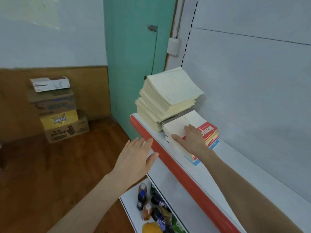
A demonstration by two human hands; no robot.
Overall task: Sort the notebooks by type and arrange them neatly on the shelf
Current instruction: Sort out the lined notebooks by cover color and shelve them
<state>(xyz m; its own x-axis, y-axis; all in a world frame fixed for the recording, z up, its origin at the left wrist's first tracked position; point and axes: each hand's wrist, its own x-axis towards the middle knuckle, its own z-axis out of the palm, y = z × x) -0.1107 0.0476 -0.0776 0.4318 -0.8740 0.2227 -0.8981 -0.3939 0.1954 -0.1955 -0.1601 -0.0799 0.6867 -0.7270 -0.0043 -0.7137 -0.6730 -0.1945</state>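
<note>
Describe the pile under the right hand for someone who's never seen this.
Start at the red-edged white shelf. Beside the tall cream stack lies a short pile under the right hand. It alone shows a red cover with white lettering.

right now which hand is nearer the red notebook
Right. The right hand lies flat on the red notebook; the left hand is off to its left, by the shelf front edge.
</note>
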